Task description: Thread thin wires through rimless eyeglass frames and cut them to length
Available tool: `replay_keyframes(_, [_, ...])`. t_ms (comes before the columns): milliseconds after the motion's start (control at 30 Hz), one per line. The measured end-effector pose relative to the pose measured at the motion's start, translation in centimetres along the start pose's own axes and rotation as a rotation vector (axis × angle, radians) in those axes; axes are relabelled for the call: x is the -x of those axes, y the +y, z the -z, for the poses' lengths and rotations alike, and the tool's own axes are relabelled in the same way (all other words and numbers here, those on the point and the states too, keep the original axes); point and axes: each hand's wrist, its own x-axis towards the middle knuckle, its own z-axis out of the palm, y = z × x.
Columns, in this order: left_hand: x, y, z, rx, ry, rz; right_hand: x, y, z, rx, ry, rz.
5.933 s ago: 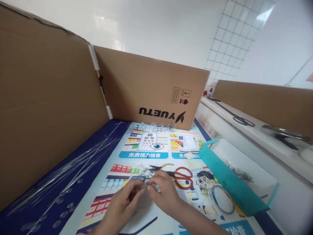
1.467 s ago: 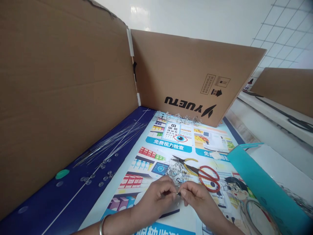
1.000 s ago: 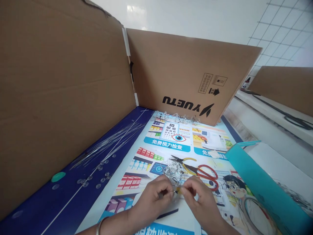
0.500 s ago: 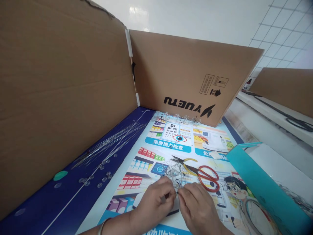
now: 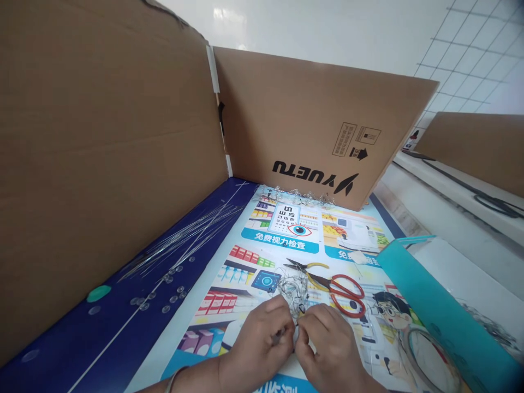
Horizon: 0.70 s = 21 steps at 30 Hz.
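My left hand [image 5: 262,338] and my right hand [image 5: 329,344] meet at the front of the printed sheet, fingers closed in a pinch. A tiny dark bit shows between the two sets of fingertips; the fingers hide most of what they hold. Just beyond the fingertips lies a loose tangle of thin wire pieces [image 5: 293,286]. Right of the tangle are red-handled scissors [image 5: 347,295], with yellow-handled pliers [image 5: 317,266] lying against their blades.
Long thin wires [image 5: 184,240], several clear beads [image 5: 173,299] and a green piece [image 5: 99,293] lie at left. Cardboard panels [image 5: 286,120] stand left and behind. At right are a teal box [image 5: 434,300] with wire bits and a round coil [image 5: 405,349].
The fingertips have shifted slightly and the right fingers are more curled, so the dark bit between them shows less. The view has moved a little; the tools and wires lie as before.
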Motion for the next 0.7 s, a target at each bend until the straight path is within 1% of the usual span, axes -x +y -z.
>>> replay_keyframes(133, [0.2, 0.0, 0.3, 0.017, -0.005, -0.012, -0.2, -0.1, 0.4, -0.114, 0.002, -0.136])
replay_keyframes(167, [0.3, -0.1, 0.4, 0.024, -0.004, -0.008, -0.3, -0.1, 0.6, -0.155, -0.015, -0.204])
replay_keyframes(233, [0.4, -0.3, 0.4, 0.042, -0.009, 0.006, -0.5, 0.1, 0.8, -0.281, -0.082, -0.394])
replay_keyframes(333, [0.3, -0.5, 0.5, 0.096, -0.034, 0.036, -0.7, 0.4, 0.8, -0.592, -0.205, -0.697])
replay_keyframes(400, [0.1, -0.6, 0.5, 0.131, -0.065, 0.064, -0.5, 0.7, 0.6, -0.770, -0.260, -0.803])
replay_keyframes(433, [0.0, -0.6, 0.6, 0.145, -0.085, 0.073, -0.5, 0.8, 0.5, -0.816, -0.268, -0.826])
replay_keyframes(500, [-0.2, -0.7, 0.7, 0.164, -0.120, 0.083, -0.3, 0.9, 0.2, -0.818, -0.259, -0.839])
replay_keyframes(600, [-0.4, -0.8, 0.9, 0.182, -0.146, 0.074, -0.4, 0.7, 0.3, -0.746, -0.240, -0.814])
replay_keyframes(700, [-0.6, -0.9, 1.1, 0.197, -0.136, 0.090, -0.6, 0.5, 0.6, -0.664, -0.248, -0.758])
